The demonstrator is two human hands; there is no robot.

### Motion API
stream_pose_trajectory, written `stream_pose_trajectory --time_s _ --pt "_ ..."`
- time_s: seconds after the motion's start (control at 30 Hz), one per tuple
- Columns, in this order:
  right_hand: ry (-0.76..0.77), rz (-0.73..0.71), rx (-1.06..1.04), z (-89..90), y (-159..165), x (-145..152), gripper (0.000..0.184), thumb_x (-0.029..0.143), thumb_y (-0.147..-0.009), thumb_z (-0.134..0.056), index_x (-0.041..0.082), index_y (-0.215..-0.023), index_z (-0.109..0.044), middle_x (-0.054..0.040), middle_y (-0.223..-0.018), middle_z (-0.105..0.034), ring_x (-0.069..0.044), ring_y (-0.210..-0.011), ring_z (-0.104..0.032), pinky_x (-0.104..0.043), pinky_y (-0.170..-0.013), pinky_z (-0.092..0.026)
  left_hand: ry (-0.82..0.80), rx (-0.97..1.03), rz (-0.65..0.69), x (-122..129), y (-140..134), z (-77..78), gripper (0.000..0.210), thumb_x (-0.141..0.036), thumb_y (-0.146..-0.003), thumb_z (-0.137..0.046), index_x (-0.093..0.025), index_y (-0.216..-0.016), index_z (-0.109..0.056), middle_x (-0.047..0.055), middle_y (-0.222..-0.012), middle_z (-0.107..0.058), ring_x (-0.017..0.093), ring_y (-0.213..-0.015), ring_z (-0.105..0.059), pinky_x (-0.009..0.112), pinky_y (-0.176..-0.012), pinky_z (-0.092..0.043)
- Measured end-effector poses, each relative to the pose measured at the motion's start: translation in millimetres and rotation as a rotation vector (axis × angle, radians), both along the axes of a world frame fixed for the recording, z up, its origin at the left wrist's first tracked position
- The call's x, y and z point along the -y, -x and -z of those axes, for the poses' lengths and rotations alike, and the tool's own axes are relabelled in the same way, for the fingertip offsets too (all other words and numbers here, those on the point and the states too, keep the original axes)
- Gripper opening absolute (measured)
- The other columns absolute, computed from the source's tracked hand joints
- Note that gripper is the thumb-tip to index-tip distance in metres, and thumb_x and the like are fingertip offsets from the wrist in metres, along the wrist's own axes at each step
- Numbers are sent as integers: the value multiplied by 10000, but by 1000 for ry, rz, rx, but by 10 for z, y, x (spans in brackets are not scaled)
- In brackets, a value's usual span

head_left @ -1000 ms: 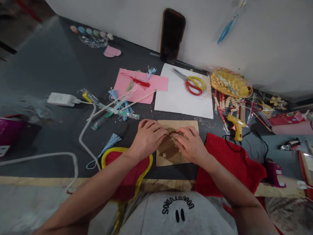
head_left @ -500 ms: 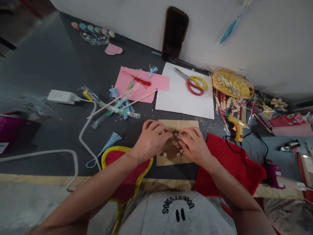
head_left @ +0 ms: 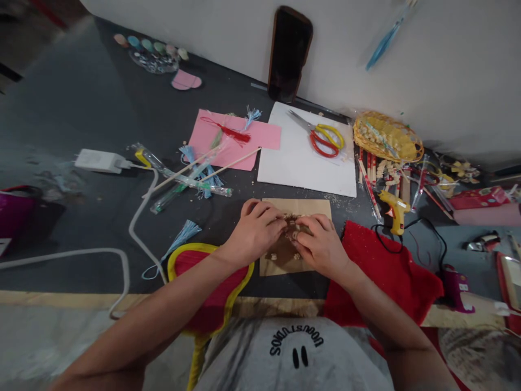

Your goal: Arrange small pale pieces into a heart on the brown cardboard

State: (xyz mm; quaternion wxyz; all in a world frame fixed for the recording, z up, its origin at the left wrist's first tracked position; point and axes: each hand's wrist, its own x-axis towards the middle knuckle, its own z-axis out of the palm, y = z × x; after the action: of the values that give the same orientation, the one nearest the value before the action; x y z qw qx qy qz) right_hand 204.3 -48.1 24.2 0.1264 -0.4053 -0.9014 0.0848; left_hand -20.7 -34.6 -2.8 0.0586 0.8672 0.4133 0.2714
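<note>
Both hands meet over a brown board or card point(head_left: 280, 266) at the table's front edge. My left hand point(head_left: 260, 225) is closed, its fingertips pinching one side of a cluster of small pale wooden-looking pieces point(head_left: 291, 221). From the other side my right hand point(head_left: 319, 241) pinches the same cluster, fingers curled. Much of the cluster is hidden by the fingers, so its full shape cannot be made out. Two loose small pieces point(head_left: 296, 256) lie on the board below the hands.
White sheet point(head_left: 305, 174) with scissors point(head_left: 323, 138) lies beyond the board. To the right are a red cloth point(head_left: 378, 277), yellow glue gun point(head_left: 394, 210) and wicker basket point(head_left: 411, 144). A red, yellow-edged fan-shaped item point(head_left: 207, 293), tassels point(head_left: 185, 233) and white cable point(head_left: 136, 222) lie left.
Between my hands the cluster has shifted and now looks tilted, with fewer pieces visible below the fingers. Both hands stay over the board. The view has moved slightly.
</note>
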Motion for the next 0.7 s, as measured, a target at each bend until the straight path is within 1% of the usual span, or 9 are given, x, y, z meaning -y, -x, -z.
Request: stream_pose_trajectory --time_s 0.17,0.33,0.37,0.47,0.53,0.7 --pt "3 8 4 12 -18 15 140 276 -969 -624 258 -992 -760 -68 -1238 -678 -279 -1137 -498 -431 -931 -458 57 22 -32 -26 103 -82 181 -253 -1024 -553 -242 -984 -729 15 -1015 -729 219 -1029 -581 442 -973 -370" --pt "11 -13 -50 -9 -17 1 137 287 -972 -631 239 -930 -753 -63 -1224 -688 -275 -1129 -509 -429 -946 -471 105 46 -62 -66 212 -58 155 -262 -993 -600 -251 -988 -755 45 -1025 -730 239 -1056 -585 445 -957 -386" --pt "9 -11 -60 -17 -11 -10 142 295 -976 -627 231 -951 -752 -69 -1218 -689 -272 -1123 -512 -429 -950 -475 117 47 -59 -70 215 -54 158 -266 -993 -601 -253 -993 -758 45 -1028 -731 240 -1058 -586 446 -957 -387" --pt "-9 31 -70 -38 14 -55 208 294 -997 -589 194 -1104 -738 -99 -1198 -692 -271 -1098 -519 -436 -956 -484 138 35 -51 -71 196 -59 171 -273 -1001 -592 -264 -995 -763 36 -1029 -736 237 -1054 -589 446 -953 -383" --pt "-23 55 -50 -43 28 -84 234 278 -1002 -572 177 -1143 -728 -113 -1200 -690 -280 -1093 -518 -445 -953 -485 145 21 -51 -69 178 -66 176 -272 -1005 -587 -269 -987 -762 31 -1032 -738 234 -1046 -589 445 -949 -379" --pt "14 46 -33 -31 33 -100 194 290 -1000 -574 200 -954 -739 -102 -1199 -690 -283 -1094 -516 -451 -953 -483 129 25 -52 -74 163 -40 182 -261 -1011 -579 -246 -968 -755 33 -1027 -740 227 -1034 -592 432 -934 -385"
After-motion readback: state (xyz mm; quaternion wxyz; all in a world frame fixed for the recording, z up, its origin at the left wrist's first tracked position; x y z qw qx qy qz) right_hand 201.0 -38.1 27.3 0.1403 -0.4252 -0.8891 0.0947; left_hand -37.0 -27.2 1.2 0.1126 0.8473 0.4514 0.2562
